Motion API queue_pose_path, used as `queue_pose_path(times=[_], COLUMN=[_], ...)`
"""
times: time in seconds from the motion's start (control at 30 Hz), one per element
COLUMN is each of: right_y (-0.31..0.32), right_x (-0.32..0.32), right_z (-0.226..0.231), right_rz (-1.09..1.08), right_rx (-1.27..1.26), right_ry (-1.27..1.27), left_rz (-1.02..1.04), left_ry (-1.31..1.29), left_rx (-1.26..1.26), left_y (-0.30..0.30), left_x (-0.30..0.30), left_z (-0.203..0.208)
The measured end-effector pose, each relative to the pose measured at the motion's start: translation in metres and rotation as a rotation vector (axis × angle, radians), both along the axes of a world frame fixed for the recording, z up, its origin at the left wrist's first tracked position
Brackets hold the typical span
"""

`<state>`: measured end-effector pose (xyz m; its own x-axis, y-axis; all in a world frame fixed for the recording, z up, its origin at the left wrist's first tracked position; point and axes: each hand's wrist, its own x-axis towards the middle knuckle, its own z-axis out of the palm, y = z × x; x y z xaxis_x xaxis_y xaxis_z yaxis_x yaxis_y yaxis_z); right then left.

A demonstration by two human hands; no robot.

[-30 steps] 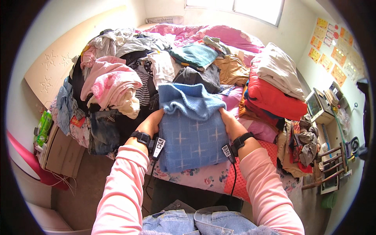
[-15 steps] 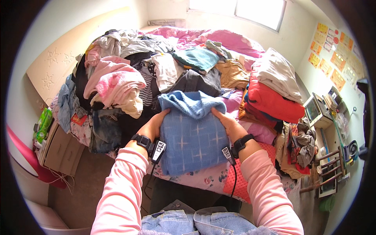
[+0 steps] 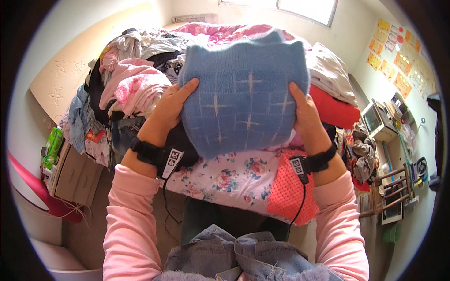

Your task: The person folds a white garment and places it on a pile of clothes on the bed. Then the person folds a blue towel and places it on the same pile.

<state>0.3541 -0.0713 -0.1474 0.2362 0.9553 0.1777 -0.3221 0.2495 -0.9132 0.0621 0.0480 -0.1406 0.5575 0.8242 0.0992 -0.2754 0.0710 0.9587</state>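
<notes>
Two hands lift a folded, fuzzy blue knit sweater with pale cross marks (image 3: 243, 96) clear of the bed, where a second ago it lay pressed flat on the floral sheet (image 3: 225, 180). My left hand (image 3: 171, 110) clamps its left edge, thumb on top; my right hand (image 3: 304, 114) grips the right edge the same way. The bundle now hangs between my palms, above the sheet and in front of the heaped clothes (image 3: 136, 89) beyond my knuckles. Folding looks finished; the sweater seems ready to move elsewhere.

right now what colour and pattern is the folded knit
Light blue folded knit with pale cross marks, head view.
</notes>
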Motion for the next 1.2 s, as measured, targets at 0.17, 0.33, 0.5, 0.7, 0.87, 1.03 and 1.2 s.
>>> queue_pose_path(times=[0.17,0.33,0.5,0.7,0.87,1.03,1.2], right_y=[-0.069,-0.152,-0.170,-0.154,-0.154,-0.144,-0.128], right_x=[-0.017,-0.037,-0.039,-0.040,-0.058,-0.058,-0.038], right_z=[-0.076,-0.147,-0.156,-0.152,-0.136,-0.122,-0.139], right_rz=[-0.004,0.303,0.309,0.089,-0.062,-0.097,-0.142], right_rx=[0.034,-0.419,-0.351,-0.403,-0.110,-0.224,-0.331], right_ry=[-0.232,-0.291,-0.340,-0.147,-0.564,-0.714,-0.240], left_rz=[-0.211,-0.503,-0.448,-0.128,-0.102,-0.103,-0.046], left_ry=[0.160,0.535,0.333,0.148,0.206,0.171,0.192], left_rx=[0.028,-0.018,0.024,-0.266,-0.329,-0.234,-0.221], left_y=[-0.060,-0.129,-0.147,-0.147,-0.149,-0.151,-0.144], left_x=[-0.020,-0.052,-0.062,-0.059,-0.053,-0.048,-0.046], left_z=[-0.071,-0.161,-0.177,-0.185,-0.191,-0.176,-0.174])
